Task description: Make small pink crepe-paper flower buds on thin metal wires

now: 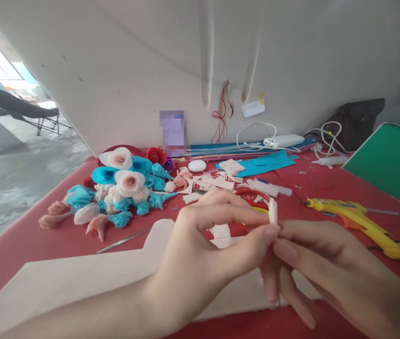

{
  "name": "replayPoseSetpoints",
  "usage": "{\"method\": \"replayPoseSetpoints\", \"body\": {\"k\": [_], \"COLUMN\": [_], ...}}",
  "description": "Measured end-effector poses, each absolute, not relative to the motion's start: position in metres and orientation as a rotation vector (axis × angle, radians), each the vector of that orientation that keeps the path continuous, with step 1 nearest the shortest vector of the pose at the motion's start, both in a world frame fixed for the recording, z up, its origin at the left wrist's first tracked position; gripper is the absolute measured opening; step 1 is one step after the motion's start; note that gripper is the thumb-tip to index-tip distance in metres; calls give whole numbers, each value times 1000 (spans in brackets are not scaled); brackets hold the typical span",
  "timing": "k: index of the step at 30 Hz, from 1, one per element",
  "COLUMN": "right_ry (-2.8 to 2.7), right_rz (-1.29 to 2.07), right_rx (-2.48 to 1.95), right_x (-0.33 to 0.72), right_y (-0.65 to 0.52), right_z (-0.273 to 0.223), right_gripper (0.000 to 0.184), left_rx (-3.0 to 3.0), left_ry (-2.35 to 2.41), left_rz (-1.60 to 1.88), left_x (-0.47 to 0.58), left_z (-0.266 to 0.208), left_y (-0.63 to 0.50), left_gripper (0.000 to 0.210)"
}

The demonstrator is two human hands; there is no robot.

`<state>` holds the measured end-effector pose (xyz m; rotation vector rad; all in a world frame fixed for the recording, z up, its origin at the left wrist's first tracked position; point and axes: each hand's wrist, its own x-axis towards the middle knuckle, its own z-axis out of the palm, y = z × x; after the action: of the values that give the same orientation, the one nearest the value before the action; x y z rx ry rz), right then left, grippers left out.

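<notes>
A small, tightly rolled strip of pale pink paper [273, 212] stands upright between my fingertips. My left hand [203, 235] pinches it between thumb and forefinger. From the other side, my right hand [323, 256] closes its thumb and fingers at the strip's lower end, which the fingertips hide. Behind my left hand lie scissors with red handles [251, 192], partly covered, and pale pink paper scraps [217, 182]. Beneath both hands is a beige cardboard sheet [66, 278] with a pale, petal-like piece [158, 234] at its back edge.
Crepe-paper flowers [117, 158] in white, blue and pink are heaped at left beside thin wires [125, 240]. A yellow glue gun [358, 219] rests at right, near a green board [390, 165]. Blue paper [267, 163] and a white power strip [284, 141] lie along the wall.
</notes>
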<state>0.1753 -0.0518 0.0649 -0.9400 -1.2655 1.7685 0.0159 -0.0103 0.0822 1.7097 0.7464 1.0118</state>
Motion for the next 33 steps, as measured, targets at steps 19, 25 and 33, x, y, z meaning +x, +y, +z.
{"method": "replayPoseSetpoints", "body": {"k": [19, 25, 33], "right_ry": [-1273, -1298, -1245], "right_rz": [1757, 1742, 1786], "right_rx": [-965, -991, -926], "right_x": [172, 172, 171], "right_y": [-55, -54, -57], "right_z": [62, 61, 61], "right_gripper": [34, 41, 29], "left_rx": [1763, 1738, 1733], "left_ry": [639, 649, 689], "left_rz": [1071, 1042, 1017], "left_x": [17, 15, 15], "left_z": [82, 82, 82], "left_y": [-10, -10, -9], "left_gripper": [1, 3, 10]}}
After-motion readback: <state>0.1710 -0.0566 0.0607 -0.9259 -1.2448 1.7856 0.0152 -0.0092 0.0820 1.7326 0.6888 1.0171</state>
